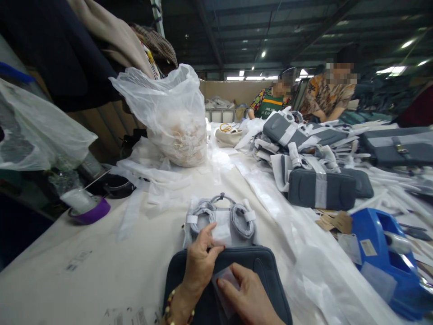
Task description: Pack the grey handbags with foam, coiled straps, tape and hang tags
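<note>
A dark grey-blue bag [237, 257] lies flat on the table in front of me. Beyond its top edge are a white wrapping sheet [221, 228] and two coiled straps [244, 221] in clear film, joined by a thin grey loop. My left hand [199, 259], with a beaded bracelet at the wrist, rests at the bag's top edge. Its thumb and index finger are apart, touching the bag and the white sheet. On the bag's face, my right hand [250, 293] pinches a translucent plastic strip [225, 289] between thumb and fingers; the strip's lower end lies against the bag.
Wrapped grey bags [321, 187] are piled at the right, near a blue tape dispenser [385, 253]. A full clear plastic bag [179, 122] and a purple tape roll [89, 212] stand on the left. Two co-workers [328, 95] are across the table.
</note>
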`<move>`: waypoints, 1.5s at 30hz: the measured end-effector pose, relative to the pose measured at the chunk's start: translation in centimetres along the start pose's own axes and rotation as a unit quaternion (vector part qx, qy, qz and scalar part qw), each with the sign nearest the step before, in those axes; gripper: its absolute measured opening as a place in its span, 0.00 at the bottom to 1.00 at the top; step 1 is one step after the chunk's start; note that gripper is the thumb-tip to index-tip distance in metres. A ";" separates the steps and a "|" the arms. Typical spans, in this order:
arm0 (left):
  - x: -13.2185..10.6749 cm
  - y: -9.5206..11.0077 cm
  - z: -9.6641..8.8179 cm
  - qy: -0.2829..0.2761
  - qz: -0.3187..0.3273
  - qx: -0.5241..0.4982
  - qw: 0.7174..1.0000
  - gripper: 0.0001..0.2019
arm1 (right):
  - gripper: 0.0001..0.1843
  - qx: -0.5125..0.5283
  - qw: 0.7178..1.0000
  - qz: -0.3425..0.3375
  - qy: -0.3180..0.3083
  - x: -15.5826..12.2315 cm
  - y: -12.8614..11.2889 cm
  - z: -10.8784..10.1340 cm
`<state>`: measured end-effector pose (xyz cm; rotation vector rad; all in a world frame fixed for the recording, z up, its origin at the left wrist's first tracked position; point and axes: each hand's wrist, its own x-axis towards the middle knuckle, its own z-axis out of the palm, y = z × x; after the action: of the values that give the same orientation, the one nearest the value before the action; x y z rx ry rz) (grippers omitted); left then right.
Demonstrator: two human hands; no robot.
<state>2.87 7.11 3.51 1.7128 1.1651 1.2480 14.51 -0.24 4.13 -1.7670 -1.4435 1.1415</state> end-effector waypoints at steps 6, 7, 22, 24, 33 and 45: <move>-2.0 -1.3 -0.8 -0.033 0.209 0.071 0.975 0.28 | 0.10 0.009 0.999 -0.040 -0.001 -1.1 0.6 -0.3; -2.2 -1.4 -0.9 -0.032 0.218 0.077 0.972 0.28 | 0.12 0.002 0.999 -0.051 0.001 -1.4 0.8 -0.5; -1.8 -0.5 -1.2 -0.084 0.071 -0.006 0.994 0.14 | 0.17 -0.162 0.916 -0.332 0.154 1.8 1.0 -1.4; -2.0 -0.4 -1.4 -0.078 0.101 0.024 0.992 0.14 | 0.13 -0.147 0.896 -0.367 0.202 2.1 1.5 -1.0; -4.3 -2.2 -2.6 -0.003 0.292 0.287 0.912 0.17 | 0.16 -0.077 0.901 -0.391 0.173 2.0 1.9 -1.4; -4.3 -2.3 -2.5 -0.033 0.278 0.295 0.913 0.26 | 0.13 -0.078 0.909 -0.406 0.056 0.4 1.7 -1.7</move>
<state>-0.69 3.98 0.73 2.6591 1.1196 1.2005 16.82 -0.10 3.36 -1.0782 -1.9527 0.4811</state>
